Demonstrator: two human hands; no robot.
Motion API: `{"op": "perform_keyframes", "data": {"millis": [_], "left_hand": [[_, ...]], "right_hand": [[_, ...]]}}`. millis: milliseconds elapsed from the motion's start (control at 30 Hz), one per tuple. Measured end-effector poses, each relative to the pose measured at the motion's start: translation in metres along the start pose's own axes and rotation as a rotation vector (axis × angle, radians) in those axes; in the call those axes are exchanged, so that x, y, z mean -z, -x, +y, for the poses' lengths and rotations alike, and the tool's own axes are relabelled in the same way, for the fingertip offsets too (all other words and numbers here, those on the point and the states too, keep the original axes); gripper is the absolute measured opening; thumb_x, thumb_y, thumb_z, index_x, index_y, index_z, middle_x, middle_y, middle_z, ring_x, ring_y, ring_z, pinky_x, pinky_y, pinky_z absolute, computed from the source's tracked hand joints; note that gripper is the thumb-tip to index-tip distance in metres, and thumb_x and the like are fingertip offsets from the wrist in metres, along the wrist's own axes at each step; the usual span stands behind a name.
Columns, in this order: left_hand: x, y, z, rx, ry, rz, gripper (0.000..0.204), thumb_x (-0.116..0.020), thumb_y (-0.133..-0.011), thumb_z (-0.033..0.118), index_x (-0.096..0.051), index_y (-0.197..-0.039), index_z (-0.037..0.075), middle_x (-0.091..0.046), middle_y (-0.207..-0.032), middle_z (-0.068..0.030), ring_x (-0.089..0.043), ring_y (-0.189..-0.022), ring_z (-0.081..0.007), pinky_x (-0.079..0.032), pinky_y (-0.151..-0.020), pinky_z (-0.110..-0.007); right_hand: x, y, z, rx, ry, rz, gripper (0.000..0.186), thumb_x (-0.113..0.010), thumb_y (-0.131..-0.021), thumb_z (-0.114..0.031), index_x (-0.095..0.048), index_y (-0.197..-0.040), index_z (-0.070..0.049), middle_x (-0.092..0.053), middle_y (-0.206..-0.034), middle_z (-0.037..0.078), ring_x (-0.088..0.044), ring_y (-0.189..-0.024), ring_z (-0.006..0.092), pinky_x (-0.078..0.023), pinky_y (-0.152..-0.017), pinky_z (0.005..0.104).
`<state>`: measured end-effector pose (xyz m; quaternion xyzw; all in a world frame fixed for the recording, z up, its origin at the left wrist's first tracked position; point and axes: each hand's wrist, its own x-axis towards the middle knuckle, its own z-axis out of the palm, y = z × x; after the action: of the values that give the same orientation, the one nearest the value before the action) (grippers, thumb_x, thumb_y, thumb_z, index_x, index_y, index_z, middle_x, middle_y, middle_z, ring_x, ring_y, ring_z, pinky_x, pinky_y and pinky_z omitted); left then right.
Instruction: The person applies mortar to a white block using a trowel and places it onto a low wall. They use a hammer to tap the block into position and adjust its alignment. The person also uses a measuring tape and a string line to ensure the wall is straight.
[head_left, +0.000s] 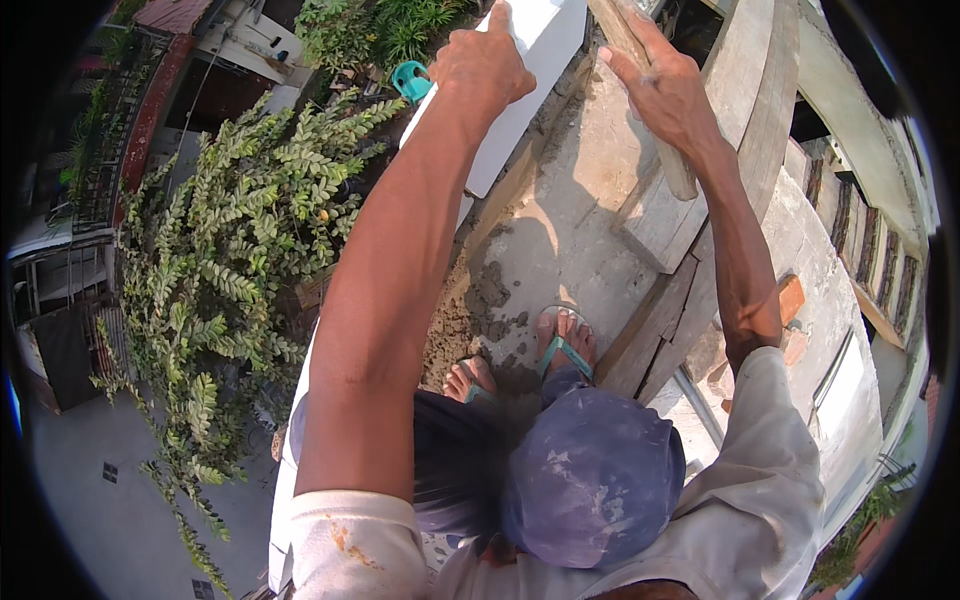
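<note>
My left hand (485,62) is stretched out ahead and closes over the top edge of a white slab-like wall (535,55). My right hand (662,88) grips a round wooden pole (678,168) that slants down onto grey timber boards (665,225). Both my bare forearms reach up from the lower edge. Below them my feet in green-strapped sandals (563,345) stand on a rough concrete ledge (560,240) with patches of damp mortar.
To the left the ledge drops away to leafy branches (240,230) and a paved yard far below. A teal object (410,80) lies beyond the white wall. Curved concrete and timber formwork (770,120) rises at right, with bricks (790,298) beside it.
</note>
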<state>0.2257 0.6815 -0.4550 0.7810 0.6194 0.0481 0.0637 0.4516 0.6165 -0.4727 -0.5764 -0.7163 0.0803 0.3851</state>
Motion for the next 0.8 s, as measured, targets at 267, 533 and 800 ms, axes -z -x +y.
{"op": "perform_keyframes", "data": {"millis": [267, 533, 800], "left_hand": [[-0.038, -0.039, -0.056, -0.617, -0.301, -0.169, 0.023, -0.061, -0.086, 0.024, -0.080, -0.098, 0.015, -0.077, -0.107, -0.0132, -0.075, -0.098, -0.0264, -0.061, -0.079, -0.041], [0.003, 0.002, -0.039, -0.367, -0.192, -0.136, 0.028, -0.068, -0.081, 0.030, -0.081, -0.096, 0.011, -0.078, -0.104, -0.0143, -0.075, -0.100, -0.0295, -0.061, -0.084, -0.042], [0.031, 0.010, -0.020, -0.140, -0.214, -0.308, 0.036, -0.068, -0.083, 0.031, -0.080, -0.107, 0.007, -0.077, -0.112, -0.0160, -0.075, -0.105, -0.0301, -0.061, -0.088, -0.041]], "right_hand": [[0.005, 0.034, -0.063, -0.297, -0.335, -0.099, 0.069, -0.065, -0.102, -0.034, -0.039, -0.161, -0.008, -0.062, -0.074, 0.005, -0.056, -0.053, 0.0117, -0.049, -0.052, 0.0288], [-0.086, 0.151, -0.082, -0.890, -1.204, 0.078, 0.064, -0.057, -0.107, -0.019, -0.027, -0.163, -0.018, -0.056, -0.081, 0.005, -0.055, -0.050, 0.0155, -0.047, -0.041, 0.0327], [-0.139, 0.184, -0.109, -1.096, -1.251, -0.028, 0.067, -0.056, -0.107, -0.017, -0.024, -0.165, -0.022, -0.056, -0.081, 0.006, -0.054, -0.053, 0.0176, -0.047, -0.044, 0.0350]]}}
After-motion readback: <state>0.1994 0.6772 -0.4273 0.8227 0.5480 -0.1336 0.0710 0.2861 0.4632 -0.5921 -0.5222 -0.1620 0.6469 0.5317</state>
